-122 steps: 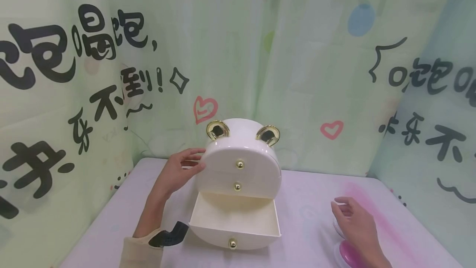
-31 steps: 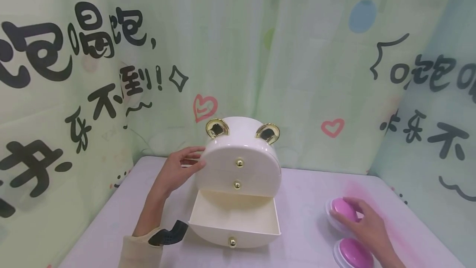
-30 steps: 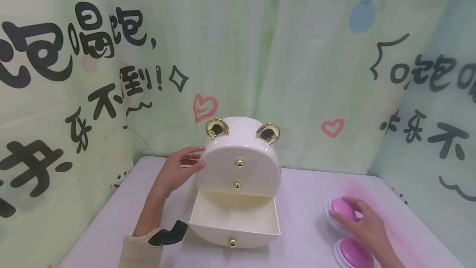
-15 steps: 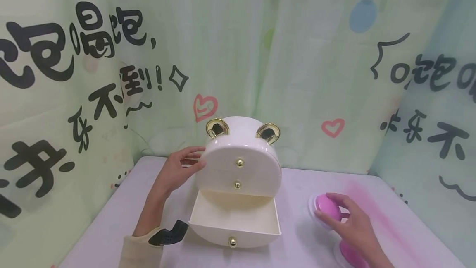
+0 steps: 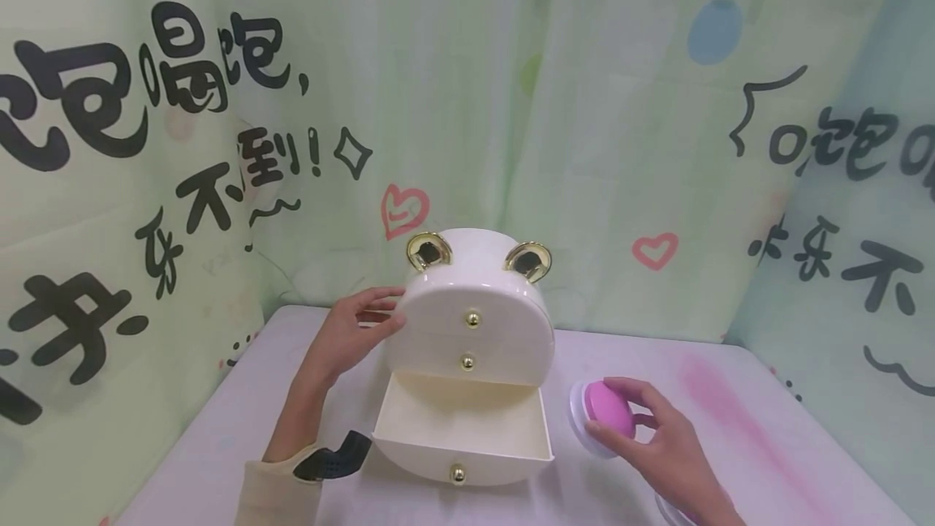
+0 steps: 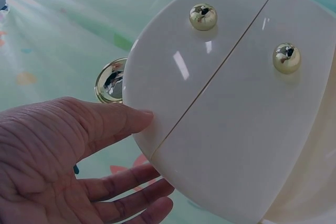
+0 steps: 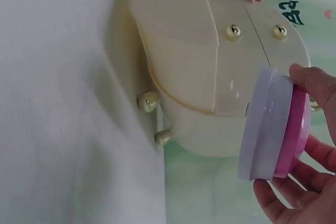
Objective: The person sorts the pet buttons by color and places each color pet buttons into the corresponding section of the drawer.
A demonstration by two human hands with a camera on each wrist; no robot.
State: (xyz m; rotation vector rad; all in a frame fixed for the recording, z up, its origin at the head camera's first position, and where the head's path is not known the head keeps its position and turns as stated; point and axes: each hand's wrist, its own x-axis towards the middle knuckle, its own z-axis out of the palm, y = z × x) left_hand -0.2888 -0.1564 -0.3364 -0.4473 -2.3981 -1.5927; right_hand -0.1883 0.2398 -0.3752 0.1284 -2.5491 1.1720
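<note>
A white jewelry box [image 5: 467,307] with gold ears and gold knobs stands on the table, its bottom drawer [image 5: 467,420] pulled out and bare inside. My left hand [image 5: 358,327] rests at the box's left side; in the left wrist view the thumb [image 6: 139,120] lies on the front face and the fingertips sit by the curved edge. To the right of the drawer, my right hand [image 5: 661,437] pinches a round pink-and-white domed piece [image 5: 609,411] between thumb and fingers. The right wrist view shows it tilted on edge, its thick white base [image 7: 268,124] turned toward the box.
A second round piece [image 5: 668,512] lies on the table under my right wrist, mostly hidden, with only its pale rim showing. Printed curtains [image 5: 584,144] close off the back and sides. A pink streak [image 5: 738,412] marks the pale tabletop at the right.
My right hand has taken hold of the farther pink-and-white piece, lifted it and carried it left toward the drawer. The left hand and box have stayed put.
</note>
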